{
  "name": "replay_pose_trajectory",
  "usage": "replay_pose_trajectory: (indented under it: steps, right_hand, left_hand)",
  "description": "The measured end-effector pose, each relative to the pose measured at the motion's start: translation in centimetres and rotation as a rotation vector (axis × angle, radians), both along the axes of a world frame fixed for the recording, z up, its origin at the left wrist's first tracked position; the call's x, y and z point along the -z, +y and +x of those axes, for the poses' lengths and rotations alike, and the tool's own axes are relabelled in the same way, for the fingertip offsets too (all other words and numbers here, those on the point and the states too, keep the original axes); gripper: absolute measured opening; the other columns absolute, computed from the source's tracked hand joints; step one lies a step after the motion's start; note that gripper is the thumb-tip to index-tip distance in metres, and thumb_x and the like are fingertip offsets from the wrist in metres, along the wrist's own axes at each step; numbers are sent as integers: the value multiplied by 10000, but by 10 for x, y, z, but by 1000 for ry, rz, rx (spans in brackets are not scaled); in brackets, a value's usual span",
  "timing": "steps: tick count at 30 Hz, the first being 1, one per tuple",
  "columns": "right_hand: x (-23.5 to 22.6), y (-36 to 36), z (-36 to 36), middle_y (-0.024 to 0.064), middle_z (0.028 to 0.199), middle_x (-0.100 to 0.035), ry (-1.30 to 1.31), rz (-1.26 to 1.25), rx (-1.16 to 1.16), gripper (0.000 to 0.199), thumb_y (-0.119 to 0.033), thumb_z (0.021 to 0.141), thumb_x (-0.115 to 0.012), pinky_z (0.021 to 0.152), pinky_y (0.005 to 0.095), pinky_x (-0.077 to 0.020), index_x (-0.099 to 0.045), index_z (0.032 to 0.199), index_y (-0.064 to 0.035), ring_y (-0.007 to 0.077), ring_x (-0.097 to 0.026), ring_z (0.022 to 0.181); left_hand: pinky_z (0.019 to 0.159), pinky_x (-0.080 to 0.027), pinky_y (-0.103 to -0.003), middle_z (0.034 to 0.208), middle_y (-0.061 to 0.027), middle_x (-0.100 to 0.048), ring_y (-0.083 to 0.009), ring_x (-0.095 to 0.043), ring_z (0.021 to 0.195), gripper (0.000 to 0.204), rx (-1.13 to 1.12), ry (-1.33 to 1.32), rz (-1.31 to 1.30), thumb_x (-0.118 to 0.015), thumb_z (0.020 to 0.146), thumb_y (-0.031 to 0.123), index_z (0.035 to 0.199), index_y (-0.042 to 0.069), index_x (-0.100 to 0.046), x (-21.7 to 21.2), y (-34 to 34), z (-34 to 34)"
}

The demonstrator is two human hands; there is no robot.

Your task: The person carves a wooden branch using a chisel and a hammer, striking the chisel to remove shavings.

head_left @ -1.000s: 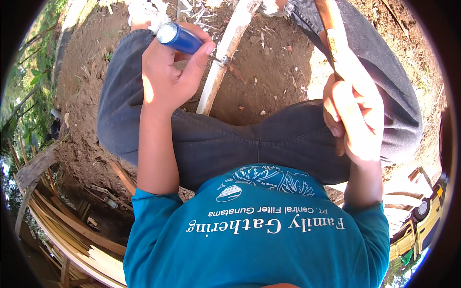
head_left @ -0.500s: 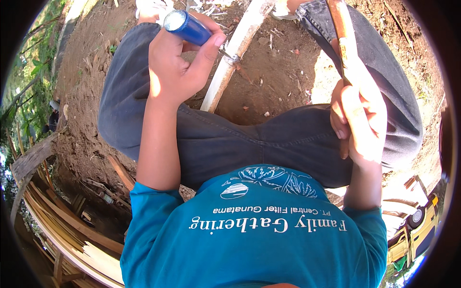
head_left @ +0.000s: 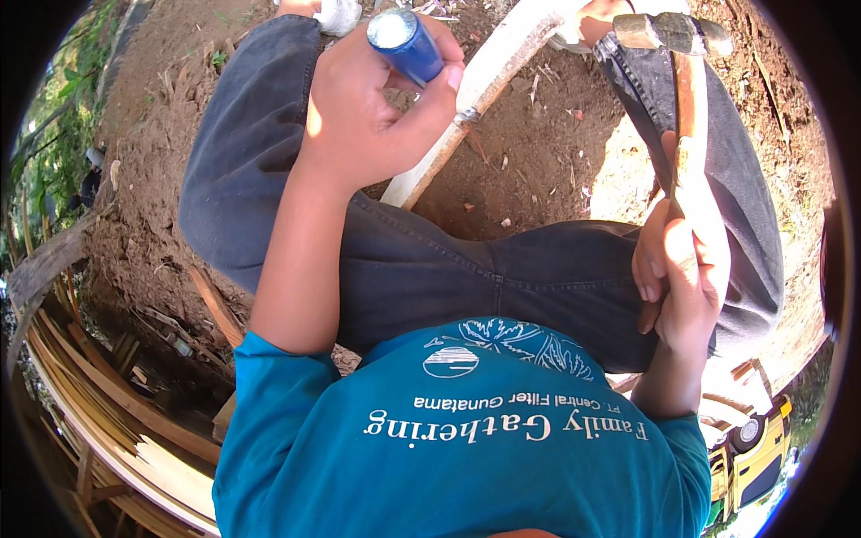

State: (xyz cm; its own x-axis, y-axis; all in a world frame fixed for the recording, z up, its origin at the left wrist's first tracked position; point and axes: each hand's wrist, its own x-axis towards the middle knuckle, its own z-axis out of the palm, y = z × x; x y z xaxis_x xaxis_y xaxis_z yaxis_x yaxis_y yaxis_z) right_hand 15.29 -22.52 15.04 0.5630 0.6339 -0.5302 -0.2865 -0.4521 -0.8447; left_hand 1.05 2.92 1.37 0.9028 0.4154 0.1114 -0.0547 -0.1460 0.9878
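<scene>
My left hand is closed around the blue handle of a chisel, its pale, worn butt end tilted up. The hand itself hides the chisel's blade. Just beside these fingers, a pale, partly peeled wooden pole slants between my legs, with a small dark notch cut in it. My right hand grips the wooden handle of a hammer low down. The hammer's metal head is raised at the upper right, apart from the chisel.
Wood chips lie scattered over the brown soil. Long sawn planks are stacked at the lower left, near a weathered post. A yellow vehicle stands at the lower right. A distant person shows at the far left.
The hammer's head has come into view at the upper right as the right hand sits lower. The chisel handle stands steeper, and the left hand has shifted right in the picture.
</scene>
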Motion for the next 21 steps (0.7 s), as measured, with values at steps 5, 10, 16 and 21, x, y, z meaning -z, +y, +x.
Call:
replay_pose_trajectory:
  steps: [5, 10, 16, 21]
  right_hand:
    - [-1, 1, 1, -8, 701, -448, 43, 9, 55, 593, -205, 1072, -525, 454, 187, -312, -302, 1556, 55, 36, -339, 504]
    - [-3, -1, -1, -2, 696, -496, 123, 22, 164, 546, -162, 1035, -575, 474, 197, -294, -410, 1524, 15, 43, -356, 525]
    - [-2, -3, -1, -13, 702, -431, 101, 4, 92, 614, -207, 1082, -497, 443, 184, -301, -254, 1571, 73, 29, -327, 494]
    - [-10, 0, 1, 34, 833, -579, 70, -91, 21, 534, -121, 1031, -541, 483, 191, -315, -398, 1522, 30, 24, -370, 552]
  left_hand:
    - [773, -524, -279, 943, -91, -699, -134, -658, 863, 129, 16, -19, -20, -612, 951, -15, 1076, 9, -634, 1, 0, 0]
    - [790, -522, -280, 957, -101, -699, -139, -667, 875, 144, 28, 46, 60, -614, 950, -26, 1090, 5, -625, -3, -1, -1]
    - [787, -521, -273, 956, -95, -704, -139, -672, 886, 154, 45, 55, 53, -633, 946, -40, 1094, 6, -632, -5, -3, 1]
    - [747, -525, -257, 961, -57, -707, -105, -656, 868, 139, 82, 115, 63, -699, 926, -17, 1058, 14, -671, -15, -8, 5]
